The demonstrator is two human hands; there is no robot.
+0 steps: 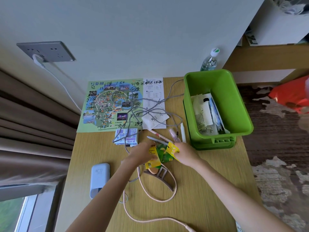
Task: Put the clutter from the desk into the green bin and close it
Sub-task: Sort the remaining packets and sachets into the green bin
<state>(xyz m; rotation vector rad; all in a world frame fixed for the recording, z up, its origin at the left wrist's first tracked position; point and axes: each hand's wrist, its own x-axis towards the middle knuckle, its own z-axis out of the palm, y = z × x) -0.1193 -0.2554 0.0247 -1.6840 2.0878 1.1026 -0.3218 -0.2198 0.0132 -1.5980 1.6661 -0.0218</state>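
The green bin (234,104) stands open at the desk's right, on its green lid (215,144), with white packets and papers inside. In front of it both my hands hold small yellow and green sachets (163,154). My left hand (142,153) grips the yellow ones from the left. My right hand (185,152) pinches a yellow sachet at its right edge. Pens (158,139), a white tube (183,132) and a pink clip (173,135) lie just beyond the hands.
A scribbled map leaflet (108,104), white paper packet (154,118), tangled grey cable (150,111), tissue pack (127,136), blue power bank (99,178), brown hair claw (160,174) and pink cable (150,198) lie on the wooden desk (209,190). A water bottle (209,61) stands behind the bin.
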